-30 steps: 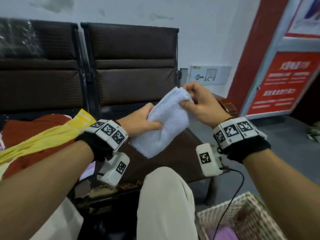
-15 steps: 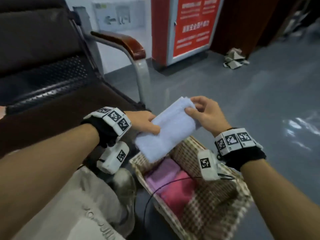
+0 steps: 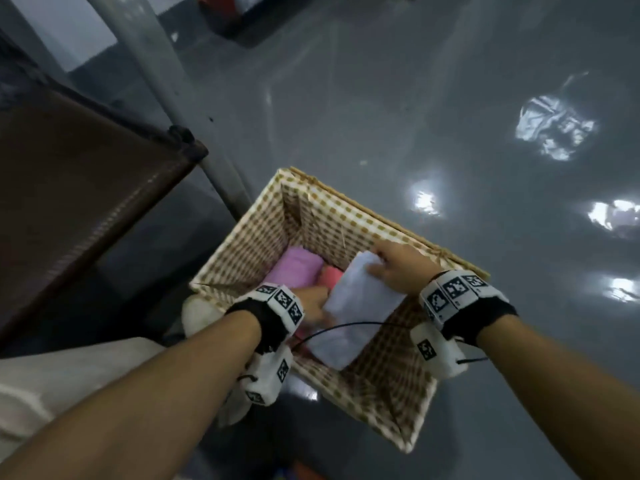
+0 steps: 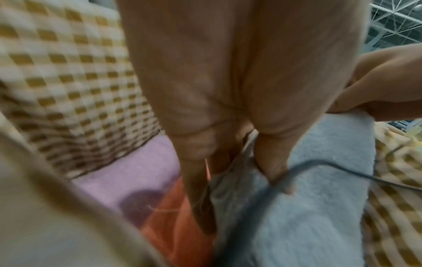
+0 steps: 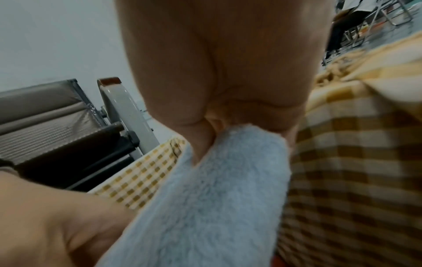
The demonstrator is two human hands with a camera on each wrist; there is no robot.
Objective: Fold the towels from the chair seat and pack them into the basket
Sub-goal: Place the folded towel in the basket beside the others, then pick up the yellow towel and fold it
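A folded pale blue towel (image 3: 356,306) hangs low inside the wicker basket (image 3: 349,223), which has a brown-checked lining. My left hand (image 3: 322,306) pinches the towel's near left edge, thumb on top (image 4: 274,171) and fingers beneath. At the far end my right hand (image 3: 377,265) pinches the towel (image 5: 217,198) close to the basket's lining (image 5: 354,162). A lilac towel (image 3: 298,271) and a coral towel (image 3: 329,277) lie folded in the basket to the left; in the left wrist view they are the lilac towel (image 4: 128,171) and the coral towel (image 4: 169,216).
The basket stands on a glossy grey floor (image 3: 415,98). The dark chair seat (image 3: 69,202) and its grey metal leg (image 3: 194,109) are to the left. My trouser leg (image 3: 69,375) and shoe (image 3: 201,313) are beside the basket. A black cable (image 3: 346,325) crosses the towel.
Both hands have carried the towel from above the chair seat, rightward and down into the basket. The view has swung down to the floor.
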